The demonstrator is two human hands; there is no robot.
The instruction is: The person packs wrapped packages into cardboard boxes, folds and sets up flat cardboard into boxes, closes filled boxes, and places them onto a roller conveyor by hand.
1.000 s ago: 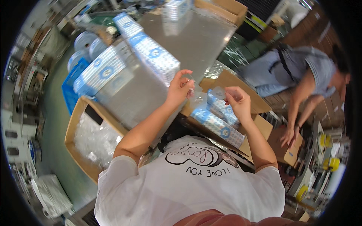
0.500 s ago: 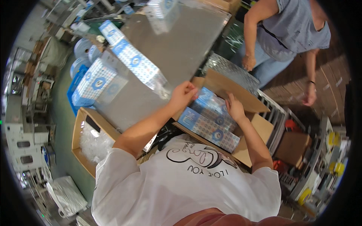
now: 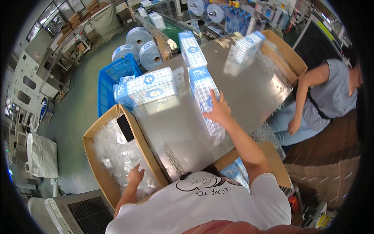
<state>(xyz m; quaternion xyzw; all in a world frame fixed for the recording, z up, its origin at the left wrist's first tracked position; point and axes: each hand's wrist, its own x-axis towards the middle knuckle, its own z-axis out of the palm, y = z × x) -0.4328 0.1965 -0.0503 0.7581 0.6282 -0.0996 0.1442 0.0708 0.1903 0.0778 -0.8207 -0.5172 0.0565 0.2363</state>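
My right hand (image 3: 219, 110) rests on a long white and blue patterned box (image 3: 204, 84) on the metal table, its fingers and thumb spread over the surface and not closed round it. My left hand (image 3: 135, 175) is over a carton (image 3: 90, 130) of clear plastic bags (image 3: 117, 146), its fingers apart and nothing visible in them. Beyond the box under my right hand stands another patterned box (image 3: 192, 49), end to end with it. Partly hidden by my right arm and shirt, an open carton (image 3: 272, 156) holds more blue patterned boxes (image 3: 235, 171).
More patterned boxes stand on the metal table (image 3: 253, 113), one (image 3: 150, 87) at the left, another (image 3: 249, 43) at the far right. A blue crate (image 3: 111, 93) and large film rolls (image 3: 139, 38) lie beyond. A co-worker (image 3: 323, 93) stands right, near stacked cardboard (image 3: 327, 175).
My view has swung left. My right hand has gone from the carton of boxes to the long box on the table; my left hand has moved from that carton to the one with plastic bags.
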